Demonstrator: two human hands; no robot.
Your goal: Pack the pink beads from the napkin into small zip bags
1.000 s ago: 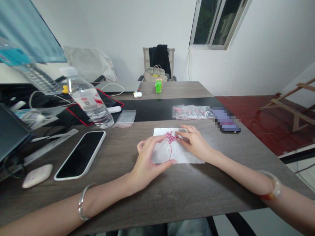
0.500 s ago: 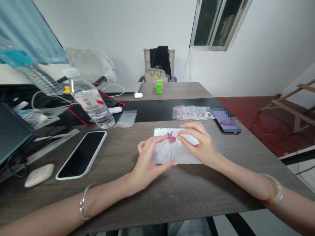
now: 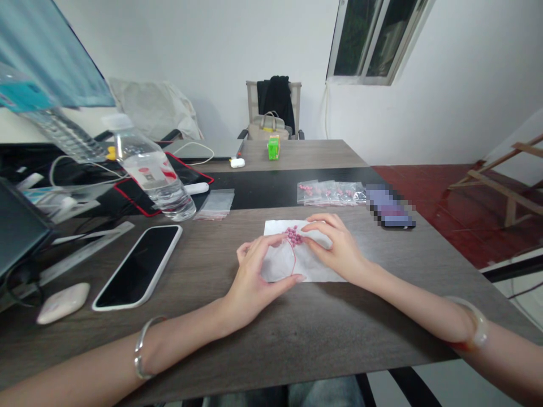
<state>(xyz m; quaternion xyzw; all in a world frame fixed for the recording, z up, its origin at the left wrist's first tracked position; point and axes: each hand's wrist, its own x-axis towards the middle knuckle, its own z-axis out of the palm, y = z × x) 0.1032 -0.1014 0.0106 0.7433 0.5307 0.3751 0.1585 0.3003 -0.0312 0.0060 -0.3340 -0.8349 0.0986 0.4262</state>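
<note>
Head view: left hand (image 3: 253, 272), thumb and fingers spread wide, holds clear bag (image 3: 278, 264) at red-edged mouth. Right hand (image 3: 339, 247) half-curled, fingertips at pink beads (image 3: 293, 234); cannot tell whether any pinched. Beads heaped on white paper (image 3: 319, 271) on bench (image 3: 305, 345).

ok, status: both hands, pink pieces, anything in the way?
Left hand holds clear bag. Right hand at pink pieces on white paper, grip unclear. Nothing visibly in the way.
</note>
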